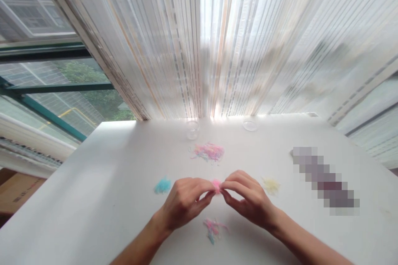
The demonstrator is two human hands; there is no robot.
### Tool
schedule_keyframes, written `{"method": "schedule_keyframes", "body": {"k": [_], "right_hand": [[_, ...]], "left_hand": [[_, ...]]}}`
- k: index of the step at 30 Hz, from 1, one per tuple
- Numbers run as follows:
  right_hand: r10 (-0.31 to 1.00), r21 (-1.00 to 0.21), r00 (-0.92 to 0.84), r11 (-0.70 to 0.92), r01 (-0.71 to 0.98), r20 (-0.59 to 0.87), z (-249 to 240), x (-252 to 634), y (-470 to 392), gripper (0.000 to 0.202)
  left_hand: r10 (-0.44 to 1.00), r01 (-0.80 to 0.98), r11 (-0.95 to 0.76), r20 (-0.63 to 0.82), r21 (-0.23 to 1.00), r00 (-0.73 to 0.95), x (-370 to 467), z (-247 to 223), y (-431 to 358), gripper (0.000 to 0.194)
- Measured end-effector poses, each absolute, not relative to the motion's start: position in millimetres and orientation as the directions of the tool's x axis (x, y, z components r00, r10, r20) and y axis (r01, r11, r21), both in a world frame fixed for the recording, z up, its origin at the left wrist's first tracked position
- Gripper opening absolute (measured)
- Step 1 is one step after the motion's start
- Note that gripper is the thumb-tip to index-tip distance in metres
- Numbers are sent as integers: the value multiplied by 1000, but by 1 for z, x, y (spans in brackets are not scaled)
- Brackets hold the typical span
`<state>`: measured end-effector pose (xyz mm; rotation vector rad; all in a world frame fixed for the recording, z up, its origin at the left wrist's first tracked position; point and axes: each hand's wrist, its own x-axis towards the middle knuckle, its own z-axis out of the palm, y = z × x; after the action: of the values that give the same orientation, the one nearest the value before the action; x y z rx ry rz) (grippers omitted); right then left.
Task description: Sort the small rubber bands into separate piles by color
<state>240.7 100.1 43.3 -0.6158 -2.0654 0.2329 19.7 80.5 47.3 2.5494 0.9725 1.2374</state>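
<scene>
My left hand (pixel 185 199) and my right hand (pixel 248 196) meet in the middle with fingertips pinched at a small clump of pink rubber bands (pixel 217 186). Whether the clump is lifted or rests on the table, I cannot tell. A mixed pile of pink, lilac and pale bands (pixel 209 152) lies beyond my hands. Closer to me is a smaller loose bunch of pink and blue bands (pixel 212 230). Blue bands (pixel 162 185) sit beside my left hand, and pale yellow bands (pixel 271 185) are by my right.
At the back of the white table (pixel 102 198) stand a clear plastic cup (pixel 192 130) and a clear round lid (pixel 250 125). A pixelated object (pixel 325 181) lies on the right. Striped curtains (pixel 192 41) hang behind; a cardboard box (pixel 18 194) is at far left.
</scene>
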Motion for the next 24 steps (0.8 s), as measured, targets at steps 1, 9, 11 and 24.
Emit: {"method": "schedule_keyframes", "body": {"k": [1,9,11,24], "right_hand": [[512,-394,-440,856,335,738,44,241,100,18],[535,-419,-445,843,337,718,44,244,102,18],[535,-419,-449,843,336,716,44,244,101,19],[522,-410,-482,852,324,704,40,247,105,16]], "left_hand": [[612,489,-778,650,395,449,20,47,80,12],[633,514,-759,635,399,442,19,45,82,13],[628,522,-761,641,386,441,19,45,83,12],[605,526,-770,673,360,425,20,42,84,10]]}}
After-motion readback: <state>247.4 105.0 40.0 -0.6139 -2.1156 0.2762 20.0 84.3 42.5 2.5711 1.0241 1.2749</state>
